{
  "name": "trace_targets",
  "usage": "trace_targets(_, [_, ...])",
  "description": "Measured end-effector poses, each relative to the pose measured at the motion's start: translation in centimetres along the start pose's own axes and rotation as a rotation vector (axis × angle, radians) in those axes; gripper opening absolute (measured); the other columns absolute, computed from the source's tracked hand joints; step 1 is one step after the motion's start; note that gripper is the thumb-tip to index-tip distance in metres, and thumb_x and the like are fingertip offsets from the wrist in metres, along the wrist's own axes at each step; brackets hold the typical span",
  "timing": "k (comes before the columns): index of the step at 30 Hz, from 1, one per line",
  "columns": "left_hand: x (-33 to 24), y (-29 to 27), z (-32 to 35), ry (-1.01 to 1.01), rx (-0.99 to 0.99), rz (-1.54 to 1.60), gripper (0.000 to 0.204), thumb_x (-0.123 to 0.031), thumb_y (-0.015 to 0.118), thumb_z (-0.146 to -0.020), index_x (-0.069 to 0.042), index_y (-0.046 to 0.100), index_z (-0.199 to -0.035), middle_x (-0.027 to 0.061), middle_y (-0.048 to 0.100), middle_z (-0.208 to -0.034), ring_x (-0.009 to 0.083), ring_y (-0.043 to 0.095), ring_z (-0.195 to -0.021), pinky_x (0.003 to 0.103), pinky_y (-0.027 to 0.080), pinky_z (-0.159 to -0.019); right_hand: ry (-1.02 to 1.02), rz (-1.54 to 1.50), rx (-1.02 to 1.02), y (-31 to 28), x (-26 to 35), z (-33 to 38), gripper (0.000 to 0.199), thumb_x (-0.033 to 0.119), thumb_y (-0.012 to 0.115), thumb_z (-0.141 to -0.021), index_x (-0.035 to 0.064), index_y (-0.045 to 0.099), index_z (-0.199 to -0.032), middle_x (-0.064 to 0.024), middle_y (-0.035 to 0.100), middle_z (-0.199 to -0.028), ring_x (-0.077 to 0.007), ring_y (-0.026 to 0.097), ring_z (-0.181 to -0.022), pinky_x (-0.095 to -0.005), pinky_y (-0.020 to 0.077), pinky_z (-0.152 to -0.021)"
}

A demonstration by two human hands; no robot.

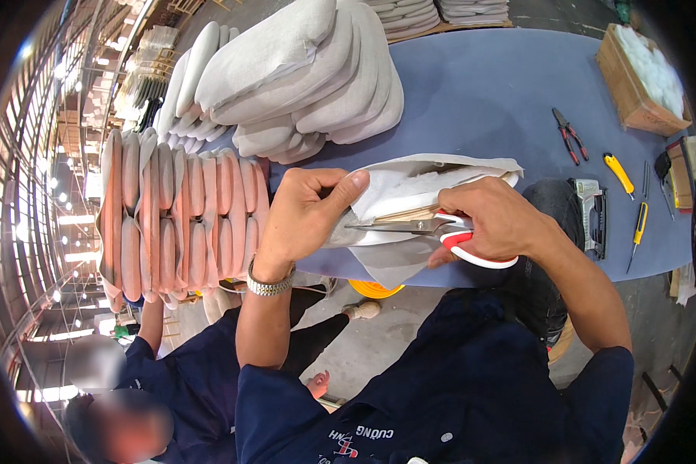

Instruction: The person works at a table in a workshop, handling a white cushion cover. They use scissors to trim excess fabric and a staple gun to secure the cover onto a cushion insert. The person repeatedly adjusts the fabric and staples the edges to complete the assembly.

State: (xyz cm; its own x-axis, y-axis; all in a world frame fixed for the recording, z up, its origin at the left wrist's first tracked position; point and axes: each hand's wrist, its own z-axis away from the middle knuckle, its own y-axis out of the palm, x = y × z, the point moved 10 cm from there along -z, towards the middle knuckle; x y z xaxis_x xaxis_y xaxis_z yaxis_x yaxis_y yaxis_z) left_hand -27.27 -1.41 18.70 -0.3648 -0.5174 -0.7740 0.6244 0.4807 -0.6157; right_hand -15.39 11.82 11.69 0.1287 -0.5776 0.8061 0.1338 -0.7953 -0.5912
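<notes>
A pair of scissors (472, 246) with red and white handles is in my right hand (503, 220), whose fingers are wrapped around the loops. The blades point left and lie over a grey fabric-covered pad (390, 264). White padding (398, 189) and a light brown layered edge show inside the opened fabric. My left hand (305, 213), with a metal watch at the wrist, pinches the pad's left end between thumb and fingers. Whether the blades have fabric between them, I cannot tell.
Stacked grey cushions (309, 69) stand at the far left of the blue table (487, 93). Pliers (570, 136), a staple gun (590, 216), a yellow cutter (619, 174), a screwdriver (639, 224) and a carton of white stuffing (634, 85) lie right. Co-workers are lower left, beside more stacked pads (182, 216).
</notes>
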Motion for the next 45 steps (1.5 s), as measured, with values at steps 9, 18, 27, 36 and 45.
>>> trace_targets(9, [0.5, -1.1, -1.2, 0.036, -0.031, -0.006, 0.046, -0.029, 0.068, -0.103, 0.005, 0.062, -0.073, -0.0068, 0.044, -0.061, 0.0044, 0.033, -0.063, 0.028, 0.027, -0.052, 0.044, -0.001, 0.029, 0.5, -1.2, 0.0, 0.074, 0.073, 0.078, -0.075, 0.0015, 0.062, -0.088, -0.0193, 0.067, -0.086, -0.0401, 0.066, -0.085, -0.049, 0.0484, -0.075])
trace_targets(18, [-1.8, -3.0, -1.8, 0.205, -0.396, 0.131, 0.046, -0.034, 0.064, -0.106, 0.006, 0.074, -0.084, 0.0025, 0.069, -0.07, 0.0064, 0.054, -0.064, 0.026, 0.042, -0.058, 0.019, -0.023, -0.13, -1.1, -1.8, 0.9, 0.068, 0.064, 0.083, -0.073, 0.0009, 0.064, -0.091, -0.0171, 0.068, -0.089, -0.0387, 0.066, -0.087, -0.0469, 0.05, -0.077])
trace_targets(27, [-0.4, -6.8, -1.4, 0.313, -0.87, 0.01, 0.08, -0.045, 0.032, -0.114, 0.005, 0.069, -0.064, 0.0114, 0.068, -0.059, 0.0144, 0.061, -0.054, 0.026, 0.048, -0.06, 0.539, 0.128, -0.872, -9.4, -16.6, 17.2, 0.042, 0.025, 0.089, -0.074, 0.0017, 0.062, -0.095, -0.011, 0.06, -0.08, -0.0259, 0.056, -0.073, -0.0356, 0.0467, -0.068])
trace_targets(36, [1.1, -5.5, 1.5, 0.607, -0.79, 0.421, 0.072, -0.043, 0.022, -0.114, 0.009, 0.064, -0.089, 0.024, 0.07, -0.087, 0.0256, 0.07, -0.064, 0.034, 0.059, -0.069, 0.907, 0.263, -0.811, -9.5, -35.4, 31.7, 0.039, 0.025, 0.076, -0.09, -0.0003, 0.069, -0.119, -0.0192, 0.074, -0.11, -0.033, 0.07, -0.101, -0.0414, 0.0537, -0.088])
trace_targets(45, [2.9, -4.0, 4.8, 0.649, -0.81, 0.505, 0.078, -0.053, 0.013, -0.111, 0.008, 0.062, -0.113, 0.0281, 0.066, -0.112, 0.0311, 0.074, -0.078, 0.044, 0.061, -0.089, 0.123, -0.251, -0.651, -6.8, -12.7, 8.0, 0.037, 0.021, 0.071, -0.096, 0.0046, 0.069, -0.129, -0.0132, 0.069, -0.13, -0.0228, 0.066, -0.116, -0.0354, 0.0502, -0.099])
